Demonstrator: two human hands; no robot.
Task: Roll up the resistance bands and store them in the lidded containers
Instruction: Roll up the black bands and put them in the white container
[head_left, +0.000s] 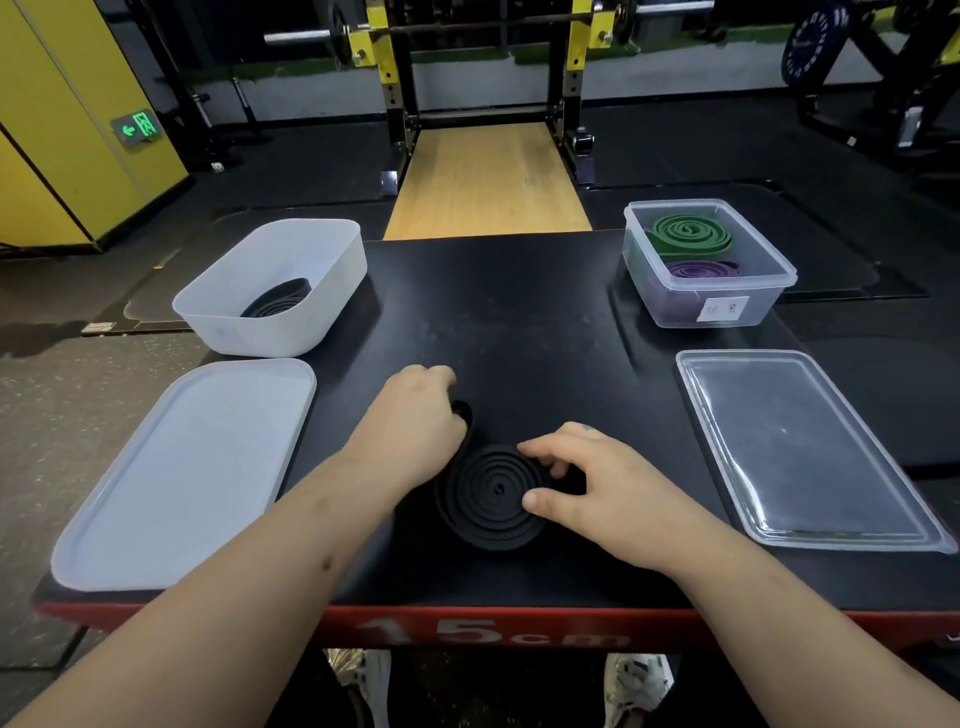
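A black resistance band (485, 499) lies coiled into a flat spiral near the front middle of the black platform (545, 332). My right hand (587, 483) pinches the coil's right side between thumb and fingers. My left hand (415, 415) is closed on the band's loose end at the coil's upper left. A frosted white container (218, 322) at the back left holds another rolled black band (278, 301). A clear container (769, 273) at the back right holds a rolled green band (688, 234) and a rolled purple band (698, 270).
A frosted white lid (182, 478) lies flat at the front left. A clear lid (800, 447) lies flat at the front right. Beyond the platform stand a wooden lifting strip (488, 176) and a squat rack (395, 67). My shoes (636, 680) show below the red front edge.
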